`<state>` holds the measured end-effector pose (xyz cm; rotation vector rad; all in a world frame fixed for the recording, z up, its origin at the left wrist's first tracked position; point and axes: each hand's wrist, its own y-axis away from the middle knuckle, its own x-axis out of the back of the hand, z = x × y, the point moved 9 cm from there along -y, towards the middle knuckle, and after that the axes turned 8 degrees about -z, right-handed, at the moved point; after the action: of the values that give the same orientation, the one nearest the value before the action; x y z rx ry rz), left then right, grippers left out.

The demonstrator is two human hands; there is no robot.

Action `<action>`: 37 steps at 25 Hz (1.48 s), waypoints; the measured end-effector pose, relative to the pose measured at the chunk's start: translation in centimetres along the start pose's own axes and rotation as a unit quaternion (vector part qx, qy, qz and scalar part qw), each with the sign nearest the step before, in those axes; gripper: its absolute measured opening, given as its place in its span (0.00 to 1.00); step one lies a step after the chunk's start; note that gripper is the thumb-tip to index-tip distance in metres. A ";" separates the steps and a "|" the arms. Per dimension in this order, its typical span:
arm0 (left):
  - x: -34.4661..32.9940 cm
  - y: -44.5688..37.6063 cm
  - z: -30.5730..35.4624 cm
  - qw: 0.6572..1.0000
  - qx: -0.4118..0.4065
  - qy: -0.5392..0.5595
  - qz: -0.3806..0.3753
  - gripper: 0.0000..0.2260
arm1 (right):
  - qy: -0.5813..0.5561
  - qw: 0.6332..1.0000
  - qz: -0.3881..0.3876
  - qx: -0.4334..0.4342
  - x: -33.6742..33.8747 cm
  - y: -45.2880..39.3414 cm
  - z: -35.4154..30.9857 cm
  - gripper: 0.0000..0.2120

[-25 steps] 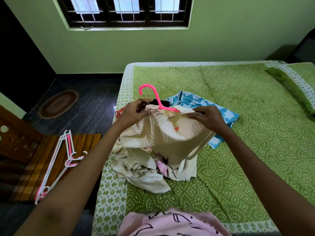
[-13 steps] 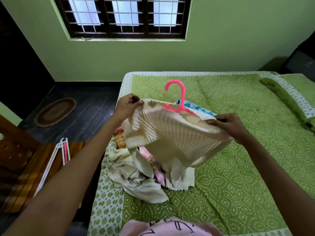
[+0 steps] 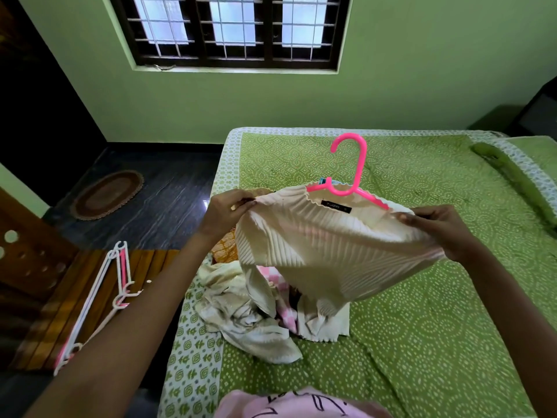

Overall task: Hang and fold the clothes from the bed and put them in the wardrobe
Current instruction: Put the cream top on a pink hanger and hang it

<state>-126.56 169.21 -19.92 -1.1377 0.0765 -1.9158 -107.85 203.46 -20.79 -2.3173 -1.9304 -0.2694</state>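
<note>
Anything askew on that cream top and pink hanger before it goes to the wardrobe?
Yes. The pink hanger sits off-centre in the cream pleated top: its left end pokes out through the neckline instead of sitting in the shoulder. Left hand and right hand each pinch a shoulder edge. Nothing looks torn.

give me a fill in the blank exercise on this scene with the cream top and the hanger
1. The hook of the ____ plastic hanger sticks up out of the cream ribbed top.
2. The left hand and right hand each pinch one ____ of the top.
3. Spare white and pink hangers lie on the ____ slatted bench.

Missing words: pink; shoulder; wooden
</note>
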 end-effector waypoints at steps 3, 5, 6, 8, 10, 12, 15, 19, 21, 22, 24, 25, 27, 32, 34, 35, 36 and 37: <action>0.9 -0.5 -0.3 0.999 0.028 0.001 0.027 0.06 | 0.010 1.000 -0.014 -0.010 -0.4 0.1 -0.5 0.26; 2.2 -1.4 -0.7 0.996 0.067 0.024 0.053 0.06 | 0.024 0.999 -0.022 -0.022 -0.3 0.1 -0.8 0.24; 2.5 -2.0 -1.1 0.995 0.080 0.040 0.044 0.05 | 0.031 0.999 -0.023 -0.023 -0.1 0.1 -1.0 0.24; 2.4 -3.5 -1.7 0.990 0.106 0.094 -0.025 0.03 | 0.037 0.999 -0.023 -0.021 0.5 0.2 -1.2 0.27; 1.5 -4.4 -2.2 0.972 0.144 0.162 -0.093 0.05 | 0.033 0.999 -0.028 -0.015 1.0 0.3 -1.4 0.28; 1.7 -3.5 -2.4 0.967 0.173 0.181 -0.044 0.07 | 0.016 1.000 -0.021 -0.003 1.4 0.2 -1.8 0.28; 0.5 0.8 -2.8 0.956 0.189 0.216 0.053 0.08 | 0.013 1.000 -0.001 0.025 2.3 0.6 -3.1 0.26; -3.8 4.3 -2.7 0.954 0.234 0.185 0.038 0.30 | -0.013 1.000 0.011 0.024 3.1 1.0 -4.6 0.13; -2.6 3.7 -1.7 0.953 0.219 0.170 0.121 0.24 | -0.013 1.000 0.016 0.010 2.9 0.9 -4.6 0.16; -1.7 3.2 -1.0 0.959 0.195 0.141 0.149 0.19 | -0.012 1.000 0.023 0.008 2.8 0.9 -4.5 0.21; -0.5 2.2 0.3 0.977 0.125 0.062 0.159 0.13 | -0.022 0.999 0.033 0.005 2.4 0.9 -4.0 0.25; -0.1 1.8 0.4 0.982 0.097 0.031 0.159 0.12 | -0.021 0.999 0.033 0.001 2.2 0.9 -3.6 0.23; 1.3 1.2 0.3 0.983 0.068 -0.002 0.171 0.09 | -0.025 0.999 0.041 -0.010 2.1 1.1 -2.8 0.16; 4.1 -1.1 -0.5 0.972 0.103 0.120 0.174 0.07 | -0.006 0.999 0.043 -0.013 2.7 1.6 -1.4 0.23; 4.9 -2.5 -0.8 0.953 0.138 0.212 0.166 0.07 | -0.001 0.999 0.031 -0.026 3.0 1.4 -1.3 0.19; 5.5 -3.4 -0.6 0.947 0.134 0.241 0.166 0.06 | 0.012 0.999 0.024 -0.029 3.1 1.3 -1.2 0.24; 6.2 -4.2 -0.4 0.943 0.132 0.256 0.169 0.06 | 0.028 0.999 0.018 -0.027 3.2 1.1 -1.2 0.32; 6.5 -4.9 -1.0 0.942 0.146 0.250 0.168 0.07 | 0.029 0.999 0.018 -0.029 3.2 1.0 -1.2 0.38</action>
<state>-131.78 167.21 -13.87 -0.3932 0.2400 -1.7868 -106.40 206.16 -18.93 -2.3492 -1.8768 -0.3906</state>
